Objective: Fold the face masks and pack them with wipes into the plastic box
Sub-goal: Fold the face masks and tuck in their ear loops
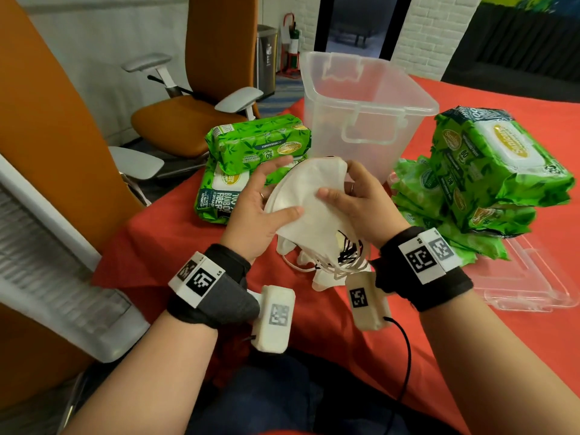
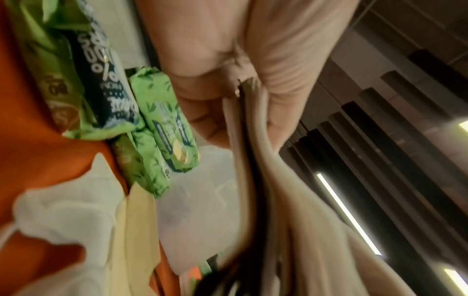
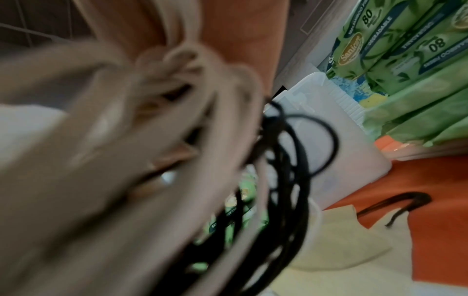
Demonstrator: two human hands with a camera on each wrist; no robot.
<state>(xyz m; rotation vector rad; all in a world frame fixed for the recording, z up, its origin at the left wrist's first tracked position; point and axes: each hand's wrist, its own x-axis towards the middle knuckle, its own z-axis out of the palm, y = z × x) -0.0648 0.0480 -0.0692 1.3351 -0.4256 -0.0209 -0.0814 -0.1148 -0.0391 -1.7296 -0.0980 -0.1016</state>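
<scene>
- Wrists nearest the viewer carry black straps with printed square markers and small pale camera housings; a black cable trails from the right one.
- Loose masks [image 1: 326, 262] lie on the red surface [image 1: 175, 240] just under the hands, white with one pale yellow piece and tangled white and black ear loops; how many there are cannot be told.
- Held above that pile is a stack of white face masks [image 1: 309, 196], folded flat with a curved edge, held off the surface between both hands.
- Left hand [image 1: 260, 208] grasps the stack from its left side, thumb laid across the front and fingers [image 1: 276, 166] spread behind the upper edge.
- Right hand [image 1: 354, 199] pinches the stack from the right, thumb on the front face and fingers [image 1: 356, 171] curled over the top corner.
- Both wrist views are heavily blurred; the left shows layered mask edges beside the palm, the right mostly loops of white and black cord.
- Two green wipe packs [image 1: 257, 152] sit stacked left of the hands, the lower one partly hidden by the left hand.
- A heap of green wipe packs [image 1: 489, 171] stands on the right, its base resting over a clear lid [image 1: 530, 287] lying flat on the surface.
- Farther back the clear plastic box [image 1: 364, 98] stands upright and open between the two groups of packs; little can be made out inside through its cloudy walls.
- Orange office chairs [image 1: 194, 114] stand beyond the surface's left edge.
</scene>
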